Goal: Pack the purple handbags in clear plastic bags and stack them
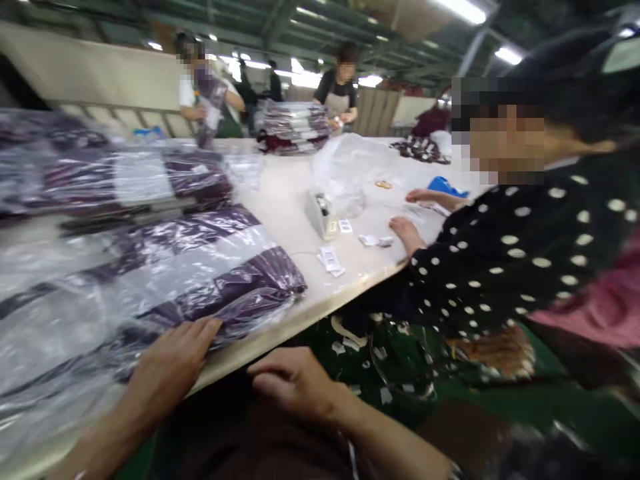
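A dark purple garment with a pale band, in a clear plastic bag [200, 260], lies flat on the table in front of me. My left hand [175, 353] rests on the near edge of this bag, its fingers laid out flat on the plastic. Just off the table's front edge is my right hand [295, 380], with the fingers curled in and nothing visible in them. Behind the bag, a pile of similar bagged garments [140, 177] stands at the left.
To the right, a person in a polka-dot top [520, 233] has both hands on the table [280, 187]. White tags [330, 260], a small grey box [321, 213] and clear plastic [350, 167] lie between us. Two people stand across the table beside a stack of bagged garments [295, 123].
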`<state>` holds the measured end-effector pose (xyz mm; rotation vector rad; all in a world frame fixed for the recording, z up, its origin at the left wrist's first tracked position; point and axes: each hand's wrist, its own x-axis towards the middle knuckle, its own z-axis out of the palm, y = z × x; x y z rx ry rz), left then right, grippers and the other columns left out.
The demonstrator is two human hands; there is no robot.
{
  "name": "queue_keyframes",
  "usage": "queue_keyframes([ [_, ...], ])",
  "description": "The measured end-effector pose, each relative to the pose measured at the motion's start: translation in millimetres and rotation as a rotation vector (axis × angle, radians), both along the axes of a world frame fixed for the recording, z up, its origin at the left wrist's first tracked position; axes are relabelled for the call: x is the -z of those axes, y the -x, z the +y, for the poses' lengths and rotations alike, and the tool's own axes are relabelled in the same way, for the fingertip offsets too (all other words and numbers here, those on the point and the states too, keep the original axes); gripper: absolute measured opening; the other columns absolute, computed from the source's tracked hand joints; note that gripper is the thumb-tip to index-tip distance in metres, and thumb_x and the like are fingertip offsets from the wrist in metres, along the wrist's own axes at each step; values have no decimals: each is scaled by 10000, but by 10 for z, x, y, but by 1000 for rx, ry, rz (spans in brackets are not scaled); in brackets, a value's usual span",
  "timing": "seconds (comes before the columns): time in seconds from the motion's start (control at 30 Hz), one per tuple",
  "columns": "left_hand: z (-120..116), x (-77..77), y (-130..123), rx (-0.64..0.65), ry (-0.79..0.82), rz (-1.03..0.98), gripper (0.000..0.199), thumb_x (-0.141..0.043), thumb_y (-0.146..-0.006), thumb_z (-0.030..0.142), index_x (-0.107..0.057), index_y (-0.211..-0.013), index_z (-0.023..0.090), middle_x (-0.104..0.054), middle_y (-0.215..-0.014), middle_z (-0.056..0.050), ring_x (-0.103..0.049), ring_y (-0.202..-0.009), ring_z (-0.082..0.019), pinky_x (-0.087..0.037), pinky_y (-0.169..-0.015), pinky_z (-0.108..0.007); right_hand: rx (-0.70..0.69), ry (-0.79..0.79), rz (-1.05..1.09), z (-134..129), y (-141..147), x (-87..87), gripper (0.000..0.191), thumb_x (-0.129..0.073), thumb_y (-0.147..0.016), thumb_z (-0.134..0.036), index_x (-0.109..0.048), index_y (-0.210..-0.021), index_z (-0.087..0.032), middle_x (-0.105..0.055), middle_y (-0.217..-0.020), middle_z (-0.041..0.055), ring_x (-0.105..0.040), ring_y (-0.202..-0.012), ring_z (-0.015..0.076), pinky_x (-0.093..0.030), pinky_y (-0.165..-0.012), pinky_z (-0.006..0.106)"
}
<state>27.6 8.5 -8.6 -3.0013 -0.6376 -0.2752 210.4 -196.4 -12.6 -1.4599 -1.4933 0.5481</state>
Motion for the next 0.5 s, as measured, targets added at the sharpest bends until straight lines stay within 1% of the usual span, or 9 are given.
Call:
queue_keyframes([
  [0.03, -62, 2, 94, -14, 19, -10, 486, -493, -868, 158, -690, -1299, 266, -712, -1305, -100, -688, -1147, -321, -553, -968, -466, 146, -15, 33, -69, -148, -37, 238, -597, -1004, -353, -771, -1084, -212, -800, -1034, 42, -756, -946, 177, -583, -876, 257],
  [0.1, -141, -42, 235, -23, 70, -47, 556, -575, -890, 273, -591, -1445, 252, -645, -1429, -98, -633, -1271, -306, -499, -1071, -444, 376, -66, -9, -69, -442, -177, 257, -564, -1007, -360, -771, -1054, -214, -790, -1033, 69, -744, -972, 211, -585, -906, 325],
  [0.17, -147, -97, 399, -88, 63, -101, 639, -633, -904, 442, -526, -1508, 261, -589, -1493, -106, -555, -1374, -313, -404, -1173, -474, 503, -117, -141, 70, -684, -311, 322, -555, -994, -417, -742, -1153, -208, -751, -1186, 110, -689, -1140, 259, -528, -1045, 429],
  [0.2, -134, -106, 515, -153, 41, -122, 664, -633, -908, 504, -518, -1516, 264, -566, -1514, -115, -509, -1419, -326, -348, -1209, -510, 536, -124, -209, 174, -787, -348, 398, -550, -983, -467, -711, -1228, -197, -712, -1280, 133, -637, -1238, 287, -473, -1114, 484],
  [0.27, -114, -52, 833, -329, -7, -130, 639, -596, -930, 557, -552, -1493, 257, -554, -1520, -136, -474, -1445, -354, -297, -1221, -582, 572, -69, -291, 426, -976, -337, 624, -527, -936, -598, -631, -1354, -147, -612, -1428, 186, -527, -1375, 344, -384, -1180, 563],
  [0.3, -125, 11, 1029, -424, -19, -120, 606, -572, -945, 550, -577, -1472, 250, -556, -1516, -143, -489, -1432, -359, -320, -1205, -595, 578, -3, -293, 567, -1069, -295, 740, -509, -902, -663, -594, -1392, -114, -578, -1460, 215, -516, -1384, 368, -393, -1170, 577],
  [0.37, -206, 175, 1453, -575, -18, -95, 558, -552, -954, 520, -622, -1429, 235, -561, -1509, -147, -537, -1391, -354, -411, -1154, -561, 565, 167, -242, 854, -1255, -175, 883, -483, -844, -739, -563, -1411, -68, -608, -1405, 259, -609, -1283, 386, -498, -1072, 556],
  [0.43, -334, 310, 1851, -670, 9, -89, 493, -560, -945, 484, -671, -1369, 259, -602, -1474, -127, -606, -1318, -330, -520, -1056, -476, 506, 269, -246, 1106, -1427, -68, 863, -481, -833, -745, -605, -1370, -82, -721, -1210, 244, -730, -1059, 360, -598, -903, 495],
  [0.5, -412, 316, 2145, -765, 50, -121, 370, -566, -938, 456, -741, -1234, 319, -725, -1305, -84, -716, -1124, -295, -590, -897, -391, 439, 246, -329, 1294, -1558, -26, 725, -471, -871, -715, -692, -1266, -149, -784, -985, 184, -769, -853, 317, -624, -770, 440],
])
